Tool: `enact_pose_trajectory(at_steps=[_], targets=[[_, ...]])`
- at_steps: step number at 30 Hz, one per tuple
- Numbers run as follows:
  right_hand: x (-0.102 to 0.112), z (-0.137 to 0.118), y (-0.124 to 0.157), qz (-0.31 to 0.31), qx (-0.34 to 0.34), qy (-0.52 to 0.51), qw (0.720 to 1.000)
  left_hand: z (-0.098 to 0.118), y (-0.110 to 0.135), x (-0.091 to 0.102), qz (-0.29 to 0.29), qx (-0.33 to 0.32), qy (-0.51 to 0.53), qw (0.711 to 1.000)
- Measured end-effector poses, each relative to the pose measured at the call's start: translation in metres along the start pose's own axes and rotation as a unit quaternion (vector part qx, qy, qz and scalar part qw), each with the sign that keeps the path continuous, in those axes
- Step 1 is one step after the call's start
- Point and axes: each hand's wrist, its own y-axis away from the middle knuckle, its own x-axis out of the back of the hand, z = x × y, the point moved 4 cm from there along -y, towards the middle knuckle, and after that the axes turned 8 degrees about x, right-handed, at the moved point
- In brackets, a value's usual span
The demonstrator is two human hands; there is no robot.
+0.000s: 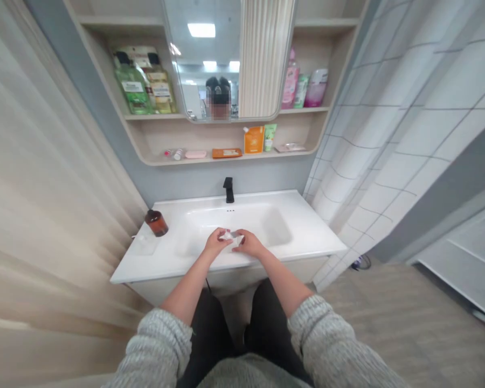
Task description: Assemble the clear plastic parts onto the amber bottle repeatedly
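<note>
While the small white piece (231, 236), too small to identify, is sitting just above the front of the sink (307, 233), the left hand (215, 243) and right hand (249, 245) are pinching it with closed fingers, and a low, two-sided hold is likely serving best.

At the centre of the frame the left hand (215, 243) and the right hand (248, 245) are meeting over the white sink (277, 229), both pinching a small white item (230, 236) between their fingertips; what it is cannot be told. Grey sleeves are reaching up from the lower edge. A black faucet (228, 189) is standing just above the hands. An amber bottle (157, 223) is sitting on the white bench (311, 240) at centre left. In the upper middle a mirror (204, 70) is hanging between shelves carrying green bottles (134, 86), pink bottles (303, 83) and an orange pouch (254, 140).
</note>
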Motion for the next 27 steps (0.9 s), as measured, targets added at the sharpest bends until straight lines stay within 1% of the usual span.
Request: enact_pose_trajectory(at_steps=[4,9,16,21,27], targets=[[0.0,0.0,0.0001,0.003,-0.002,0.001,1.0,0.0024,0.0012,0.0007,-0.024,0.002,0.012,1.0],[0.0,0.0003,0.0011,0.008,0.007,0.004,1.0,0.0036,0.0022,0.0017,-0.01,-0.009,0.025,1.0],[-0.0002,0.0016,0.0009,0.007,0.009,-0.003,1.0,0.0037,0.0006,0.0017,-0.026,-0.002,0.019,0.999],[-0.0005,0.0027,0.0014,0.008,0.003,-0.004,1.0,0.0034,0.0017,0.0021,-0.015,-0.008,0.039,0.999],[-0.0005,0.0024,0.0016,0.009,0.004,-0.003,1.0,0.0028,0.0014,0.001,-0.028,-0.002,0.031,0.999]])
